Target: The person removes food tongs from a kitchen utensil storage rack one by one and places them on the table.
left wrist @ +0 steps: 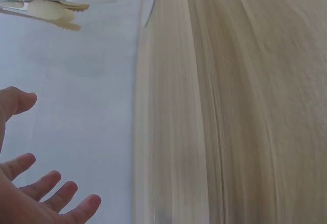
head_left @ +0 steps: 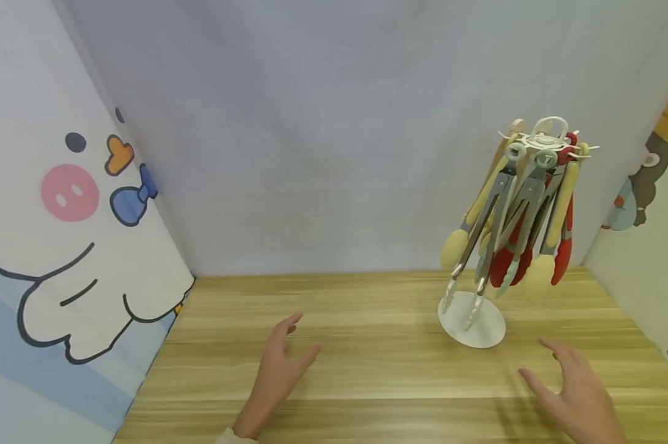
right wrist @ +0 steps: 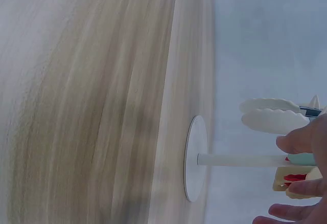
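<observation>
My left hand [head_left: 278,373] hovers over the wooden table with thumb and fingers spread, holding nothing. In the left wrist view its fingers [left wrist: 69,196] are loosely extended. On the right, my right hand [head_left: 583,398] is likewise spread and empty, just in front of a white rotating rack [head_left: 486,333]. Several kitchen tongs hang from the rack's top hooks: white-tipped tongs [head_left: 492,216], pale yellow tongs [head_left: 564,203], red tongs [head_left: 562,259] and light green tongs [head_left: 528,197]. From the right wrist, the white tong tips [right wrist: 273,119] appear behind the thumb; contact is not evident.
The wood-grain table [head_left: 356,345] meets a plain pale backdrop [head_left: 312,154] at its far edge. A cartoon-printed panel [head_left: 51,277] stands on the left, and another printed panel [head_left: 633,259] borders the right. The rack stands near the table's back right.
</observation>
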Demonstrator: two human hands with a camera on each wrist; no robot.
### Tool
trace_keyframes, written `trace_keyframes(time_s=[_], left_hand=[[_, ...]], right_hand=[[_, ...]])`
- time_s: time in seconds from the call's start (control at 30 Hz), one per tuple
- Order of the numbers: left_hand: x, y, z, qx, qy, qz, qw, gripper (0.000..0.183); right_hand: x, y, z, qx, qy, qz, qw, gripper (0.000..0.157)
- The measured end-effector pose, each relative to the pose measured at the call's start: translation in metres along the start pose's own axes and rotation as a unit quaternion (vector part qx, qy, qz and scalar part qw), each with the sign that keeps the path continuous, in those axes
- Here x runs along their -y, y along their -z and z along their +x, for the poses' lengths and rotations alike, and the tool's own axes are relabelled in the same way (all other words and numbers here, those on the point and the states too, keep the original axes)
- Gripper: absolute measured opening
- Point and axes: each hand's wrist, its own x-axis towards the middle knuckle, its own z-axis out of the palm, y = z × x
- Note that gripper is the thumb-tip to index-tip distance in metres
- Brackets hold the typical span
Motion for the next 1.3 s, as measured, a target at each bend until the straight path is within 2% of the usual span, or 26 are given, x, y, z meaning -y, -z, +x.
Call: trace_keyframes(time_s=[0.23,0.53,0.73,0.93,1.07,1.3], left_hand=[[-0.007,-0.008,0.007,-0.006,-0.020,-0.023,0.9995,0.058],[-0.026,-0.014,0.018,-0.006,-0.044,-0.034,0.9984,0.054],[-0.039,-0.017,0.024,0.011,-0.041,-0.041,0.9983,0.055],[-0.053,-0.021,0.034,0.028,-0.033,-0.041,0.9982,0.055],[-0.067,-0.022,0.040,0.035,-0.059,-0.045,0.9966,0.055],[-0.113,-0.015,0.040,0.043,-0.068,-0.066,0.9946,0.052]], right_hand=[[0.006,0.009,-0.001,-0.018,-0.009,0.000,1.000,0.062],[0.014,0.022,0.002,-0.070,0.029,0.019,0.997,0.052],[0.017,0.029,0.006,-0.094,0.052,0.020,0.994,0.049],[0.022,0.040,0.011,-0.100,0.054,0.019,0.993,0.051],[0.023,0.046,0.015,-0.104,0.052,0.018,0.993,0.052],[0.024,0.054,0.021,-0.122,0.064,0.017,0.990,0.054]])
